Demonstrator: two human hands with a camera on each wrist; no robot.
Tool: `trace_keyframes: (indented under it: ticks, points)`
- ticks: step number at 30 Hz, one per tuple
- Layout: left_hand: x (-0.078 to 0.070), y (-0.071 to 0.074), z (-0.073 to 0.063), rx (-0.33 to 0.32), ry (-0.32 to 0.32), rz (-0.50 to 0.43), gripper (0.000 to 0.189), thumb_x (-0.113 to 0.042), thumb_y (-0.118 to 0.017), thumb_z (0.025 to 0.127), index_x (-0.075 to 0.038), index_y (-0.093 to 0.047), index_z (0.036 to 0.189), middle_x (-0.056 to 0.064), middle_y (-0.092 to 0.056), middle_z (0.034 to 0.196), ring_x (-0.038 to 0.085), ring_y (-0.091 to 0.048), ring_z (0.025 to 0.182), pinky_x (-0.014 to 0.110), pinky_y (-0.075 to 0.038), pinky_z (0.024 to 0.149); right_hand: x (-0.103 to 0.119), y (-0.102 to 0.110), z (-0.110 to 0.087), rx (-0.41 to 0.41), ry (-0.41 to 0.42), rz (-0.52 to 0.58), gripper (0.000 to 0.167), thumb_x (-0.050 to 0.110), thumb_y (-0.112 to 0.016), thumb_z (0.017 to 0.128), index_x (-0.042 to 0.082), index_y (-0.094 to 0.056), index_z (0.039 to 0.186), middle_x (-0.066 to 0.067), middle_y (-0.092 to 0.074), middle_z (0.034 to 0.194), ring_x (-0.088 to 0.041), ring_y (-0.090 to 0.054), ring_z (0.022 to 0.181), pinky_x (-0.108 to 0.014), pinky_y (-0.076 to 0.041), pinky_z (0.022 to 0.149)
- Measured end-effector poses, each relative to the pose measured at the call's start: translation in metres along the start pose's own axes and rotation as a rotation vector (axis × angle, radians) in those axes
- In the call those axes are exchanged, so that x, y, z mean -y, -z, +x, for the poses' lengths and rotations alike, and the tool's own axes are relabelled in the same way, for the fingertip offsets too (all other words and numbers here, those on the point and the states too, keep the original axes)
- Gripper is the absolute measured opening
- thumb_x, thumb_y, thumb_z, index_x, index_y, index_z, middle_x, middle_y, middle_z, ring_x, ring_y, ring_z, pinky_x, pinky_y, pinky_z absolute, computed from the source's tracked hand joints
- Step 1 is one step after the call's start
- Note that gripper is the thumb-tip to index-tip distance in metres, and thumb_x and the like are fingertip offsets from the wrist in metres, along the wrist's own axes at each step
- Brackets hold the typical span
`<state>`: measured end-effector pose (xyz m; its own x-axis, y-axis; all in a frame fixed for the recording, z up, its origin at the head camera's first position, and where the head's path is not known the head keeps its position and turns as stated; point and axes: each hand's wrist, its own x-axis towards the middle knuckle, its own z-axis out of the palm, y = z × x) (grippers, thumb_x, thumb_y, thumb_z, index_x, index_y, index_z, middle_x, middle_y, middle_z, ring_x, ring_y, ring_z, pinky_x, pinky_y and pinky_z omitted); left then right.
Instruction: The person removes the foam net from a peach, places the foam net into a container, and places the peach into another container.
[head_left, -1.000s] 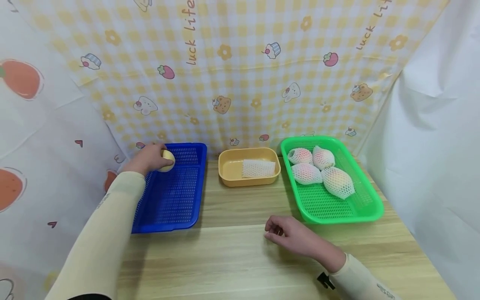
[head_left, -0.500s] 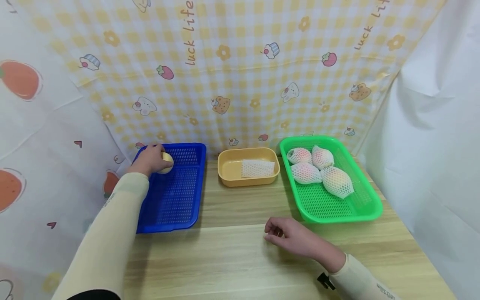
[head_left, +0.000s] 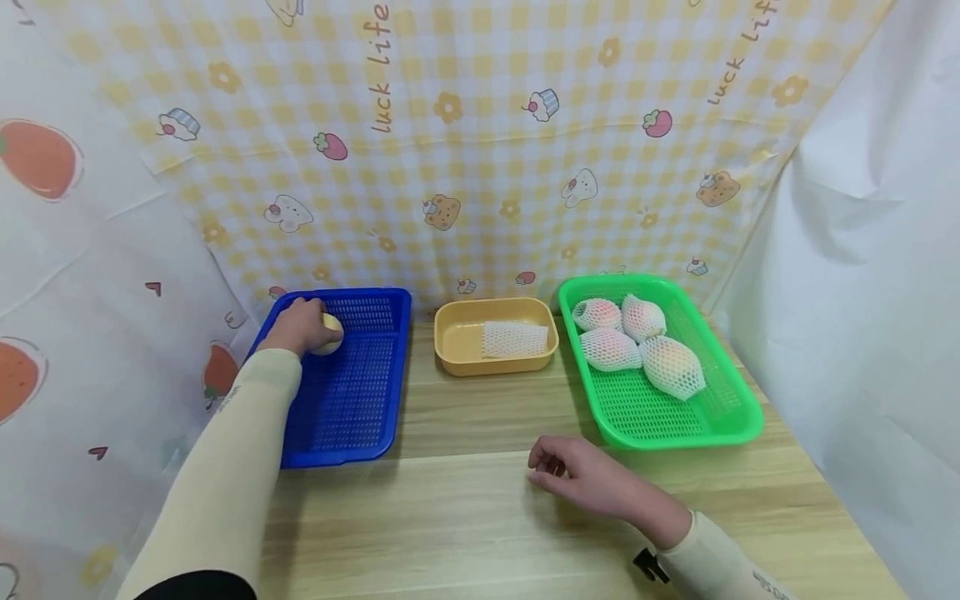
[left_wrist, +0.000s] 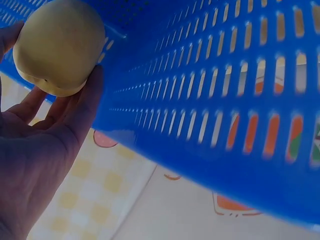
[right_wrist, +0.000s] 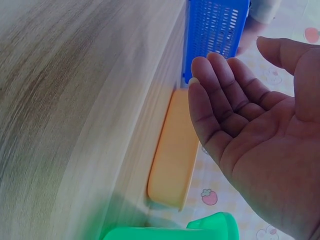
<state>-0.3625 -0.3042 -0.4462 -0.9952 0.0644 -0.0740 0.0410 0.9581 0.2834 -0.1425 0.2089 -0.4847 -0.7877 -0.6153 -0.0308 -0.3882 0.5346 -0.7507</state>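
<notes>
Over the far left part of the blue basket (head_left: 352, 392), my left hand (head_left: 297, 326) grips a pale yellow peach (head_left: 330, 335). In the left wrist view the bare peach (left_wrist: 60, 47) sits between thumb and fingers, beside the slotted basket wall (left_wrist: 200, 95); the head view does not show whether it touches the basket floor. My right hand (head_left: 577, 473) is held loosely curled, with nothing in it, near the green basket's front left corner. Its palm (right_wrist: 270, 155) and bent fingers show bare in the right wrist view.
A yellow tray (head_left: 457, 364) holding white foam net sleeves (head_left: 514, 340) stands between the baskets. In the green basket (head_left: 731, 408) lie several fruits in foam nets (head_left: 672, 367). A patterned cloth (head_left: 480, 167) hangs behind the wooden table (head_left: 420, 517).
My left hand, holding the peach, has shifted slightly nearer and lower in the blue basket. The right hand has hardly moved.
</notes>
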Motion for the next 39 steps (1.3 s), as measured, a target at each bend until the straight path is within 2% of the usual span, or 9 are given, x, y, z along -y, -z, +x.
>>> trace_keyframes:
  ticks: [4,13,19,23,39]
  points:
    - [0.002,-0.005,-0.002,-0.016,0.01,0.01,0.057,-0.03,-0.075,0.093,0.014,-0.062,0.127,0.037,-0.057,0.122,0.053,-0.059,0.109,0.068,-0.05,0.096,-0.001,-0.001,0.0,0.001,0.0,-0.008,0.008,0.025,-0.073,0.109,0.016,-0.072,0.108,0.013,-0.068,0.092,-0.005,-0.064,0.087,-0.028,-0.058,0.077]
    - [0.008,-0.014,0.0,-0.003,0.036,0.011,0.066,-0.029,-0.076,0.095,0.017,-0.055,0.137,0.041,-0.054,0.131,0.057,-0.057,0.118,0.072,-0.047,0.104,-0.005,-0.003,0.0,0.005,-0.002,-0.012,0.006,0.023,-0.073,0.109,0.017,-0.072,0.108,0.014,-0.068,0.091,-0.005,-0.065,0.086,-0.029,-0.059,0.078]
    - [0.009,-0.017,-0.003,-0.037,0.02,-0.019,0.073,-0.026,-0.073,0.094,0.02,-0.046,0.144,0.047,-0.045,0.134,0.062,-0.055,0.117,0.074,-0.046,0.102,-0.006,-0.005,-0.001,0.019,0.002,-0.003,0.006,0.027,-0.072,0.109,0.021,-0.071,0.109,0.015,-0.069,0.093,-0.004,-0.066,0.088,-0.029,-0.059,0.079]
    - [0.01,-0.018,-0.002,-0.043,0.035,-0.034,0.077,-0.025,-0.07,0.095,0.02,-0.04,0.15,0.049,-0.041,0.14,0.064,-0.054,0.119,0.075,-0.045,0.104,-0.004,-0.005,-0.002,0.027,0.021,0.002,0.005,0.025,-0.072,0.109,0.019,-0.072,0.109,0.016,-0.069,0.093,-0.004,-0.066,0.088,-0.028,-0.059,0.079]
    - [0.008,-0.022,-0.001,-0.05,0.082,-0.044,0.078,-0.031,-0.068,0.098,0.017,-0.039,0.152,0.047,-0.039,0.144,0.066,-0.048,0.127,0.078,-0.045,0.101,-0.002,-0.006,-0.003,0.048,0.019,-0.003,0.009,0.02,-0.073,0.108,0.012,-0.073,0.112,0.015,-0.068,0.095,-0.003,-0.065,0.089,-0.028,-0.059,0.08]
